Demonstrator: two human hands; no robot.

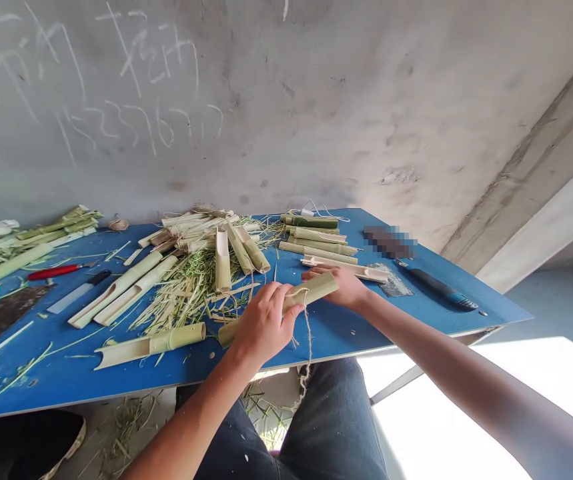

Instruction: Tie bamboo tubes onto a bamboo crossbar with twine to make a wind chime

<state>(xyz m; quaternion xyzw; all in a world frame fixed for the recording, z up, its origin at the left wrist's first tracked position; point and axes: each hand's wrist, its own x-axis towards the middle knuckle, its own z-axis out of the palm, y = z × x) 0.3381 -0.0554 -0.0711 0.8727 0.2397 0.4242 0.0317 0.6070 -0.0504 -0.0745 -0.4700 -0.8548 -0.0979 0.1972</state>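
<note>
My left hand wraps around the middle of a pale green bamboo tube, and the hand hides part of it. My right hand holds the tube's far end from below, with the fingers curled against it. Coarse twine loops around the tube next to my left hand, and its loose end hangs past the table edge. Just beyond my right fingertips lies a split bamboo piece. A split bamboo section lies on the table to the left of my left hand.
The blue table holds a heap of green shavings, several bamboo tubes, a blue-handled knife, a utility knife and a red-handled tool. A concrete wall rises behind. My knees are below.
</note>
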